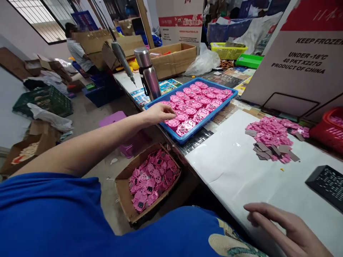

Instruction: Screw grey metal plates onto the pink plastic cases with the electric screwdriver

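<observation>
My left hand (160,113) is over the near left edge of a blue tray (184,138), its fingers drawn together. Whether anything is between those fingertips is hidden. Rows of pink round plastic parts (194,104) fill the tray, several with small shiny metal pieces on them. Low over the white sheet (241,178) on the bench, my right hand (286,226) has its fingers stretched out and holds nothing. Farther back on that sheet lies a heap of small pink plastic pieces (273,134), with grey flat pieces (264,150) at its near side.
A cardboard box (124,205) of pink parts stands on the floor below the bench. Behind the tray are a steel flask (151,76) and a hanging electric screwdriver (123,60). A black slotted tray (328,185) and red basket (325,132) sit right. A person (79,51) is at the far left.
</observation>
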A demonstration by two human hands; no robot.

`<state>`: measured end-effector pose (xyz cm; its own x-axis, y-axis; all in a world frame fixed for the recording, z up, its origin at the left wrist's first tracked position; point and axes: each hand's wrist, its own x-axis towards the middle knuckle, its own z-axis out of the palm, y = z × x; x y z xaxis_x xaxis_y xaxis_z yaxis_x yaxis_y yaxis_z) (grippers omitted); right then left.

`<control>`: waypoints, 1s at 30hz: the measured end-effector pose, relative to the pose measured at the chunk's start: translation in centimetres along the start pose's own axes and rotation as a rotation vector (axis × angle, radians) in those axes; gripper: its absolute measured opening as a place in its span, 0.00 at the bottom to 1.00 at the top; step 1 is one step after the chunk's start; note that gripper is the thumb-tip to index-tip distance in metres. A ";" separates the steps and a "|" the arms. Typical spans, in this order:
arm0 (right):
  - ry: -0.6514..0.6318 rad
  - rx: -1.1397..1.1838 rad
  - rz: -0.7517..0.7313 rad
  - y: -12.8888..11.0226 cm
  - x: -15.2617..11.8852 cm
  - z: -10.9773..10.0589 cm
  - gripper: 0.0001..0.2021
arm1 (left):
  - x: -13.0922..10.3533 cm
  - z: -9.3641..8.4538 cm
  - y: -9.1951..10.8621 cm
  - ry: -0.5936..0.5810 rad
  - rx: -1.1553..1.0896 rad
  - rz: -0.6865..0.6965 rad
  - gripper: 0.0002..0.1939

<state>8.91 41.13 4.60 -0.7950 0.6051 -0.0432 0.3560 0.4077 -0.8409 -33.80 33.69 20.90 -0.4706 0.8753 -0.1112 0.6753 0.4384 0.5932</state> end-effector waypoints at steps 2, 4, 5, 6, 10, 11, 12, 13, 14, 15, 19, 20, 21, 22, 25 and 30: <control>-0.076 0.022 -0.141 -3.2 3.4 -0.3 0.15 | 0.7 -0.1 -0.3 0.015 0.039 0.023 0.08; -0.082 0.047 -0.294 -6.2 6.7 -0.8 0.13 | 0.9 -0.2 -1.0 0.062 0.035 0.026 0.07; -0.080 0.044 -0.356 -7.6 8.5 -1.0 0.11 | 0.7 -0.3 -1.4 0.095 0.022 0.031 0.08; -0.064 0.034 -0.410 -8.9 10.3 -1.2 0.11 | 0.4 -0.3 -1.8 0.133 0.006 0.040 0.09; -0.026 -0.086 -0.567 -13.2 17.9 -1.6 0.10 | -2.1 -0.2 -3.4 0.282 -0.077 0.044 0.14; -0.052 -0.141 -0.577 -14.0 19.8 -1.5 0.09 | -2.9 -0.1 -3.7 0.292 -0.094 0.032 0.15; -0.092 -0.214 -0.574 -14.8 21.6 -1.3 0.09 | -3.6 0.0 -3.8 0.284 -0.112 0.018 0.16; -0.122 -0.297 -0.553 -15.5 23.3 -1.1 0.09 | -4.2 0.0 -3.9 0.262 -0.131 0.002 0.17; -0.145 -0.380 -0.522 -16.0 24.8 -0.8 0.09 | -4.7 0.1 -3.8 0.230 -0.149 -0.014 0.17; -0.168 -0.453 -0.492 -16.5 26.1 -0.5 0.10 | -5.0 0.1 -3.6 0.193 -0.170 -0.036 0.16; -0.225 -0.619 -0.414 -17.3 29.5 0.6 0.12 | -4.5 -0.3 -2.1 0.042 -0.234 -0.155 0.12; -0.235 -0.639 -0.402 -17.3 29.9 0.8 0.12 | -4.0 -0.3 -1.8 0.009 -0.230 -0.170 0.11; -0.244 -0.651 -0.392 -17.3 30.3 0.9 0.13 | -3.5 -0.4 -1.5 -0.016 -0.212 -0.172 0.10; -0.255 -0.657 -0.384 -17.4 30.6 1.1 0.13 | -3.0 -0.3 -1.3 -0.030 -0.180 -0.161 0.09; -0.299 -0.650 -0.378 -17.4 31.2 1.6 0.16 | -1.7 0.3 -1.4 -0.019 -0.065 -0.078 0.09; -0.315 -0.686 -0.380 -17.1 31.9 2.5 0.17 | -0.8 1.7 -2.3 -0.016 0.012 0.043 0.07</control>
<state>-23.78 51.80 16.26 -0.9845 0.1656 -0.0573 0.1752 0.9314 -0.3190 -34.04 32.27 18.29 -0.4322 0.8964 -0.0989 0.7012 0.4029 0.5882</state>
